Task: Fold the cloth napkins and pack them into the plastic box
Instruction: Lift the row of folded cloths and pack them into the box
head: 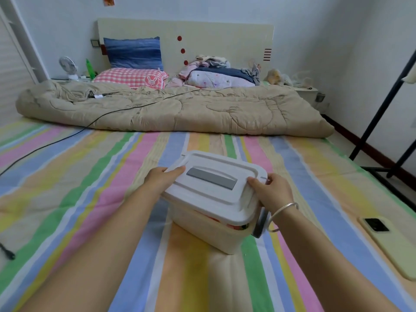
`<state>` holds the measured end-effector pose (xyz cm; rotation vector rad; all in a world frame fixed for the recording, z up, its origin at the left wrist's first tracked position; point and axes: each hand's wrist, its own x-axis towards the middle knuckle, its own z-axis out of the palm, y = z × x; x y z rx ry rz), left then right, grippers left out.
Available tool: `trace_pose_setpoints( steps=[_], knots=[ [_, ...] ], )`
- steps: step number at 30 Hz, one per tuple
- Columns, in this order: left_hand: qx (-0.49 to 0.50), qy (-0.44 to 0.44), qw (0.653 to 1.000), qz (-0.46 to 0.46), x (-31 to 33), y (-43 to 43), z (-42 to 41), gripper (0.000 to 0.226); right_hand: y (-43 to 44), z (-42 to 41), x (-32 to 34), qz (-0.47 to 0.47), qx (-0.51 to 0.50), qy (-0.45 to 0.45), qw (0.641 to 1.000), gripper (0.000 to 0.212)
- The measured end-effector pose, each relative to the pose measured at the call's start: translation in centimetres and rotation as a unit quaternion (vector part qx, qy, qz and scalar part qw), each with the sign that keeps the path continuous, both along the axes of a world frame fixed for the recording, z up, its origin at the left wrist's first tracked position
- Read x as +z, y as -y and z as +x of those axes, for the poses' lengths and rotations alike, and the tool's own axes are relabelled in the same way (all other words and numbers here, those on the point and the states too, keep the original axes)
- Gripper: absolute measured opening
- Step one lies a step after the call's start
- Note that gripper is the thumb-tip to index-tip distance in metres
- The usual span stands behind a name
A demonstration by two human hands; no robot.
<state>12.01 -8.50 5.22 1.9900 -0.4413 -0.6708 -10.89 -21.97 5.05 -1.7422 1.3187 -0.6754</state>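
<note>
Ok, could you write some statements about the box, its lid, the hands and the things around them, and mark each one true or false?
1. The left hand and the right hand each grip one end of the lid. True.
2. The lid is closed flat on the box. False: it sits askew, and a gap at the near edge shows something reddish inside.
3. A phone lies on the bed to the right of the box. True.
4. The box stands on the beige quilt. False: it stands on the striped sheet, and the quilt lies farther away.
5. A bracelet is on the left wrist. False: it is on the right wrist.
</note>
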Motion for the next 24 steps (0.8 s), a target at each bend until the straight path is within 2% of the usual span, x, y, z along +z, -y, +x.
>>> trace_pose_setpoints(
  steps=[2,3,6,8,9,11,14,19,24],
  knots=[
    [-0.011,-0.003,1.0,0.004,-0.2,0.2,0.6,0.044,0.2,-0.8,0.0,-0.068,0.003,-0.126,0.99,0.063],
    [-0.022,0.014,1.0,0.017,0.0,0.3,0.8,0.047,0.3,-1.1,-0.3,-0.055,0.002,-0.14,0.989,0.075],
    [-0.056,0.124,0.986,0.1,0.4,0.7,1.1,0.064,-0.1,-1.7,-1.8,0.152,-0.003,-0.042,0.988,0.092],
    [-0.067,0.177,0.972,0.138,1.0,0.9,1.0,0.068,-0.6,-2.1,-2.5,0.258,-0.001,-0.001,0.966,0.088],
    [-0.07,0.193,0.967,0.152,1.4,0.9,0.9,0.068,-0.7,-2.3,-2.7,0.273,0.002,0.009,0.962,0.086],
    [-0.068,0.215,0.96,0.166,2.3,0.8,0.9,0.069,-0.7,-2.4,-3.1,0.264,0.004,0.017,0.964,0.085],
    [-0.066,0.227,0.962,0.137,3.6,0.7,0.8,0.07,-1.2,-2.8,-3.1,0.273,0.014,0.027,0.962,0.088],
    [-0.076,0.254,0.96,0.09,4.9,0.7,-0.1,0.057,-1.7,-3.6,-3.4,0.271,0.026,0.01,0.962,0.087],
    [-0.088,0.214,0.971,0.061,4.9,0.6,-0.6,0.047,-1.7,-3.7,-2.5,0.287,0.018,0.077,0.955,0.074]
  ],
)
